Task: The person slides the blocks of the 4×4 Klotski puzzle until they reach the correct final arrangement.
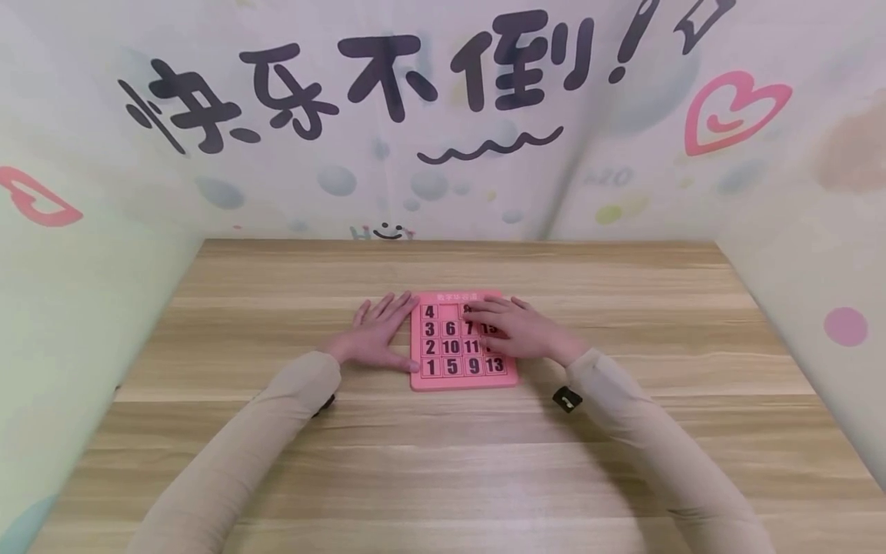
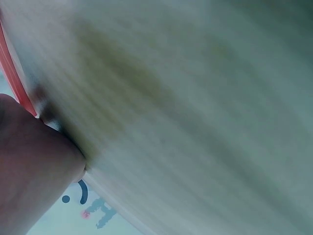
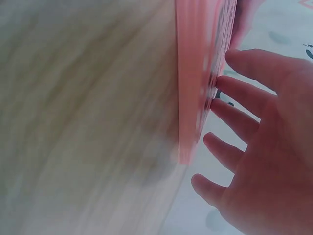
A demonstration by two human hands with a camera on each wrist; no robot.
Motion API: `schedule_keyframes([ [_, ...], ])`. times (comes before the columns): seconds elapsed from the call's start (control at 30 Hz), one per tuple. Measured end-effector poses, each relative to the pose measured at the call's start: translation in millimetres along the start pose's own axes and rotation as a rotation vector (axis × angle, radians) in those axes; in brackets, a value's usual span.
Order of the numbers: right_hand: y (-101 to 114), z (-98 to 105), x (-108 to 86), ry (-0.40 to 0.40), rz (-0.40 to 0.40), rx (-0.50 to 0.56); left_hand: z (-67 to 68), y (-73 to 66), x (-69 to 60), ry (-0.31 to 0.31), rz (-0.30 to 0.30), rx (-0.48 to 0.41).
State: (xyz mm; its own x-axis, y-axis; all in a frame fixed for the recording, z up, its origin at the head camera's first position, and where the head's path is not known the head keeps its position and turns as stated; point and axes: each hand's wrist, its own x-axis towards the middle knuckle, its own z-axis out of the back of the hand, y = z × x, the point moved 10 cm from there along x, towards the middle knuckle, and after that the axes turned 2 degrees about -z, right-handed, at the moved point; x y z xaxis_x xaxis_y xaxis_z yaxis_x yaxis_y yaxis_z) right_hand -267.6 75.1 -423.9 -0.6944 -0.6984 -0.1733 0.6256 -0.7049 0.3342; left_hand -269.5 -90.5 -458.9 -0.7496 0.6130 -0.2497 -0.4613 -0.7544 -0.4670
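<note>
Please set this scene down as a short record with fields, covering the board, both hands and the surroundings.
Object: pink puzzle board with number tiles
Gap: top row, second from left
Left column, top down: 4, 3, 2, 1
Bottom row, left to right: 1, 5, 9, 13
Left hand: fingers spread, at the board's left edge
Right hand: fingers over the board's right side, partly hiding tiles
Surface: wood-grain table
Backdrop: pale wall printed with dark lettering

On the pink board (image 1: pixel 460 338) mid-frame I read 4; 3, 6, 7; 2, 10, 11; 1, 5, 9, 13; above, 快乐不倒! on the backdrop (image 1: pixel 277 185).
</note>
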Motion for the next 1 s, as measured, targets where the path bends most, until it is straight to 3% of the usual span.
schedule_keyframes([
  [0.3,20,3,11.6,-0.030,0.068,0.000,-0.7,1.3,-1.5,0.012,0.007,0.006],
  [0.67,48,-2,42.9,0.059,0.092,-0.029,0.6,0.0,-1.6,0.008,0.002,0.007],
  [0.83,46,-10,49.7,0.108,0.053,-0.042,1.5,-1.4,-1.6,0.008,0.001,0.007],
  [1.0,35,-11,39.1,0.071,0.043,-0.049,0.8,-1.5,-0.9,0.010,0.004,0.011],
])
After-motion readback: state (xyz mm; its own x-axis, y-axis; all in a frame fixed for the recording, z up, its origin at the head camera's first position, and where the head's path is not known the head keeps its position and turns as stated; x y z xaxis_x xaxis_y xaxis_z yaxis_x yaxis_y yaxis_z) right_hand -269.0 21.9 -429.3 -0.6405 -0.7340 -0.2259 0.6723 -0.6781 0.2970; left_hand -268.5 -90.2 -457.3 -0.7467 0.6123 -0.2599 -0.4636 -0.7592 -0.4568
